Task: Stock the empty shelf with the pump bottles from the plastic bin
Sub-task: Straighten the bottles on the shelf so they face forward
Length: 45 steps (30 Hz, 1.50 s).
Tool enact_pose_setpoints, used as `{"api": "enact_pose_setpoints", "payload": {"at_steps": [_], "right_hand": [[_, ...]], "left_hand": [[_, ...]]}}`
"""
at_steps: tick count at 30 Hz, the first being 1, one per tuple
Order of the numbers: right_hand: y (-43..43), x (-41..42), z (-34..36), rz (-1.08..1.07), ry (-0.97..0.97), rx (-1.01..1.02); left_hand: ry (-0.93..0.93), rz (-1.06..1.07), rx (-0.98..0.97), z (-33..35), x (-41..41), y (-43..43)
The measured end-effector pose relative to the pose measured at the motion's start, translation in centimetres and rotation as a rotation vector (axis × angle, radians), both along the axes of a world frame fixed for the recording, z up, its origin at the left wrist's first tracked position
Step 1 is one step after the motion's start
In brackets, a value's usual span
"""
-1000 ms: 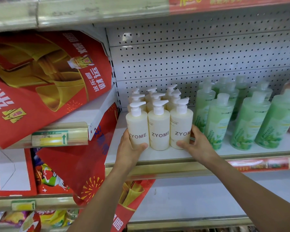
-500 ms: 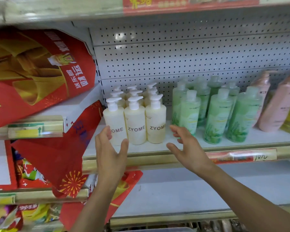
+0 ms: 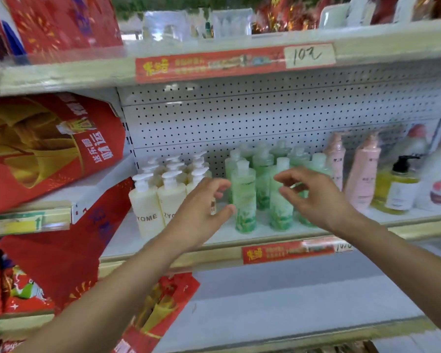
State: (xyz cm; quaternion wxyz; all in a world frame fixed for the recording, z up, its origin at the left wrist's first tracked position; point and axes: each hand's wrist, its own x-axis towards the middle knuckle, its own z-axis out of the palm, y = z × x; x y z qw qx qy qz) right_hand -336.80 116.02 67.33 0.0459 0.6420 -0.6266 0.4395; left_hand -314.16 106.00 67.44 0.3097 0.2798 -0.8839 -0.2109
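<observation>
While the cream ZYOME pump bottles (image 3: 148, 207) stand upright in tight rows at the left end of the shelf (image 3: 239, 236), labels toward the front edge and pump spouts turned to the right, neither hand holds one. The left hand (image 3: 201, 212) hangs in front of the right-most front bottle, fingers and thumb spread wide, loosely curved, empty; whether it touches the bottle I cannot tell. The right hand (image 3: 316, 200), also wide and empty, hovers before the green bottles (image 3: 245, 200) just beside. A narrow bare gap separates the cream and green rows; the pegboard wall (image 3: 265, 118) closes the back, and a red bag (image 3: 49, 149) lies at the left.
</observation>
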Motion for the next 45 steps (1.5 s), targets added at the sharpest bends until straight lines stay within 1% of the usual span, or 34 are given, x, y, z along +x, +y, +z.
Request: {"api": "enact_pose_setpoints", "payload": {"at_steps": [3,5,9,11,13,14,15,17,18,20,22,27,30,37,45], "right_hand": [[0.6,-1.9,2.6,-0.05,0.042,-0.016],[0.2,-3.5,4.5,-0.072,0.093,0.008],[-2.7,-7.0,7.9,-0.06,0.239,0.152],[-5.1,-8.5,9.3,-0.032,0.315,0.223],[-8.0,-9.8,10.5,0.014,0.345,0.27],[-9.4,-10.2,11.0,0.027,0.349,0.314],[-10.8,-10.5,11.3,0.032,0.37,0.383],[-13.4,-10.8,11.3,0.054,0.461,0.518],[-14.6,-10.9,11.2,0.076,0.505,0.561],[-16.7,-10.9,10.7,0.122,0.583,0.614],[-18.1,-10.9,9.9,0.166,0.625,0.642],[-19.4,-11.6,8.2,0.243,0.541,0.611],[-19.4,-12.0,8.0,0.232,0.587,0.596],[-18.8,-12.7,8.1,0.167,0.61,0.594],[-18.9,-13.0,7.8,0.137,0.584,0.585]], "left_hand": [[0.037,-0.017,0.016,2.5,-0.2,-0.6],[0.039,-0.012,0.024,4.3,-1.4,-1.5],[-0.025,0.052,0.014,7.7,-5.3,-4.8],[-0.041,0.108,0.063,8.7,-7.5,-7.1],[-0.063,0.176,0.138,9.2,-9.5,-9.5],[-0.125,0.203,0.143,9.4,-10.4,-10.4],[-0.227,0.221,0.131,9.4,-11.2,-11.4],[-0.453,0.236,0.105,9.2,-12.5,-12.6],[-0.534,0.243,0.089,9.1,-12.9,-13.1],[-0.589,0.255,0.062,8.7,-13.5,-14.0],[-0.561,0.249,0.041,8.1,-13.8,-14.6],[-0.543,0.219,-0.041,7.2,-14.4,-15.3],[-0.518,0.207,-0.058,7.0,-14.7,-15.3],[-0.492,0.179,-0.064,6.6,-16.3,-15.6],[-0.464,0.181,-0.07,6.4,-17.5,-15.8]]}}
